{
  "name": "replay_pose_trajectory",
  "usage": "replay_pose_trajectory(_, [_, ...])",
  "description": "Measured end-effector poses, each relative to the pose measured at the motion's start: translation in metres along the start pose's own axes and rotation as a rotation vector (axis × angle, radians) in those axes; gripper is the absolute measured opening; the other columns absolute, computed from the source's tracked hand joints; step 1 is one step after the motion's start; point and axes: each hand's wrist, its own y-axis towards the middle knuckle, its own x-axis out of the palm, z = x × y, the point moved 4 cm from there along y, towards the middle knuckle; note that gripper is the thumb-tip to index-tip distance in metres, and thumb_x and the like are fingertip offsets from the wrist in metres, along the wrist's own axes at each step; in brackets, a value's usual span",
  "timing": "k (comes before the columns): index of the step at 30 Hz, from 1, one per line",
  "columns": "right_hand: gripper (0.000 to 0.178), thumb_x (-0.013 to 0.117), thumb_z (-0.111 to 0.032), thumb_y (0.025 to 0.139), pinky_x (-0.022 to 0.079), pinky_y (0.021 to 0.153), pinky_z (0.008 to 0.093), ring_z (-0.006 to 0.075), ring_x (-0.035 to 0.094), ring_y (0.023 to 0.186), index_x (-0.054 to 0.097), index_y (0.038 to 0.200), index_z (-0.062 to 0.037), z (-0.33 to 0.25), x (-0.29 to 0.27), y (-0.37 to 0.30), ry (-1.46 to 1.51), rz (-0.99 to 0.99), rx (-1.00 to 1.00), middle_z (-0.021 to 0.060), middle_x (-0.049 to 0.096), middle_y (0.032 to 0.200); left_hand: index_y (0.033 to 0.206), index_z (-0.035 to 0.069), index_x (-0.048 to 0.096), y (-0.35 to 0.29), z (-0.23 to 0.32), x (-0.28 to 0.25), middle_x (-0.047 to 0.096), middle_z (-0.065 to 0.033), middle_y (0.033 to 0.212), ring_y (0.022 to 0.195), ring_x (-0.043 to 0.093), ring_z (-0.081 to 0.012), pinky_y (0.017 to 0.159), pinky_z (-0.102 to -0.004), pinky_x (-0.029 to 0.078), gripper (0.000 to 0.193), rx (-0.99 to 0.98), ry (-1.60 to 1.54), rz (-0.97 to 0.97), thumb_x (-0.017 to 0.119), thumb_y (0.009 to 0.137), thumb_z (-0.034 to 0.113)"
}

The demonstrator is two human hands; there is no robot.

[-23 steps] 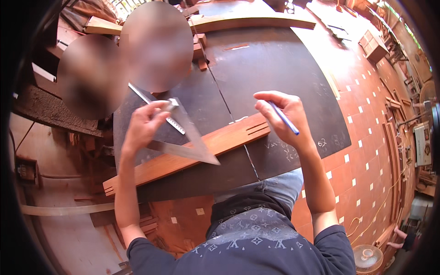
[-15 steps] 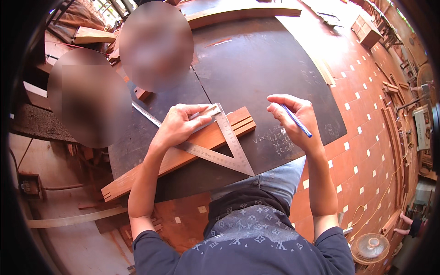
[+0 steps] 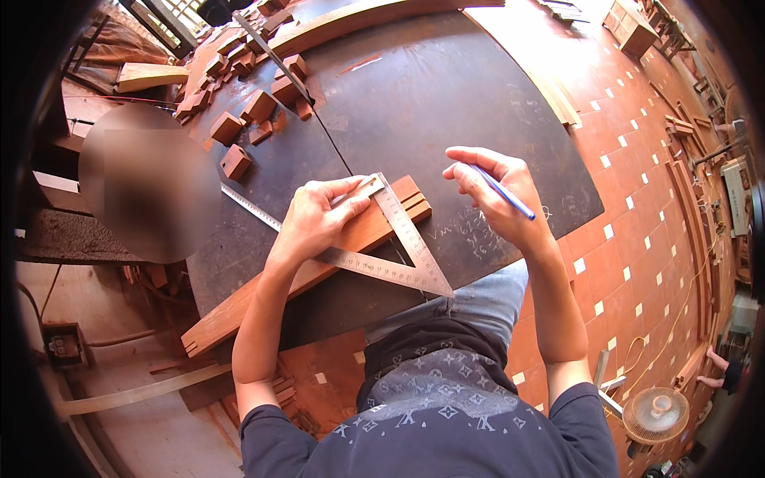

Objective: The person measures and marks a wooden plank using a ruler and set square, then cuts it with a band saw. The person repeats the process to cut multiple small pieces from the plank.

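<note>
My left hand point(image 3: 307, 219) pinches the thick base of a metal triangular square point(image 3: 404, 231), which lies across a reddish-brown wooden board point(image 3: 239, 309). The square's pointed corner reaches past the board's near side. Grooves run into the board's right end, and slots are cut in its left end. A blue pen point(image 3: 504, 193) rests in my right hand point(image 3: 498, 187), raised to the right of the board with the pen clear of the wood. Part of a metal ruler edge point(image 3: 249, 207) shows beyond my left hand.
Beneath lies a dark worktable point(image 3: 414, 103) with chalk-like writing and a narrow slit. A thin metal blade point(image 3: 271, 56) comes down to the slit at the back. Several wood blocks point(image 3: 259, 106) sit at the back left. A fan point(image 3: 656, 414) stands on the tiled floor.
The view has shifted slightly. The square's tip has swung a little right relative to the board. My right hand has moved slightly left and up with the pen; both grips are unchanged.
</note>
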Motion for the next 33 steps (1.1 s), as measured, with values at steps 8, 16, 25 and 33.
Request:
replay_pose_trajectory(8, [0.03,0.071,-0.024,0.109,0.055,0.077,0.0275,0.0096,0.068,0.085,0.083,0.119,0.0015,0.0,0.021,-0.001,0.006,-0.059,-0.091,0.0066,0.078,0.09,0.138,-0.001,0.073,0.003,-0.002,0.0,0.084,-0.0155,0.107,0.093,0.067,-0.0089,0.091,-0.032,0.057,0.047,-0.03,-0.042,-0.028,0.081,0.1,0.025])
replay_pose_trajectory(16, [0.019,0.079,-0.014,0.096,0.058,0.071,0.0307,0.0139,0.072,0.075,0.082,0.101,0.0041,-0.015,0.039,-0.004,-0.137,-0.118,-0.052,0.0127,0.08,0.083,0.138,-0.002,0.073,0.004,-0.005,0.0,0.084,-0.0153,0.105,0.092,0.066,-0.0089,0.091,-0.0316,0.057,0.047,-0.002,-0.061,-0.042,0.081,0.099,0.024])
replay_pose_trajectory(25, [0.017,0.08,-0.013,0.095,0.058,0.069,0.0304,0.0114,0.072,0.071,0.084,0.1,0.0027,-0.018,0.044,-0.005,-0.244,-0.126,-0.121,0.0121,0.082,0.082,0.137,-0.002,0.073,0.003,-0.004,0.0,0.084,-0.016,0.104,0.093,0.066,-0.0081,0.091,-0.0318,0.057,0.047,0.011,-0.052,-0.022,0.081,0.099,0.024])
replay_pose_trajectory(33, [0.019,0.079,-0.016,0.095,0.058,0.071,0.0331,0.0185,0.072,0.072,0.083,0.097,0.0026,-0.008,0.042,-0.005,-0.172,-0.113,-0.022,0.0142,0.081,0.082,0.137,-0.002,0.072,0.001,0.001,-0.001,0.084,-0.0109,0.103,0.092,0.064,-0.0061,0.09,-0.0307,0.057,0.046,-0.014,-0.055,-0.031,0.08,0.099,0.023])
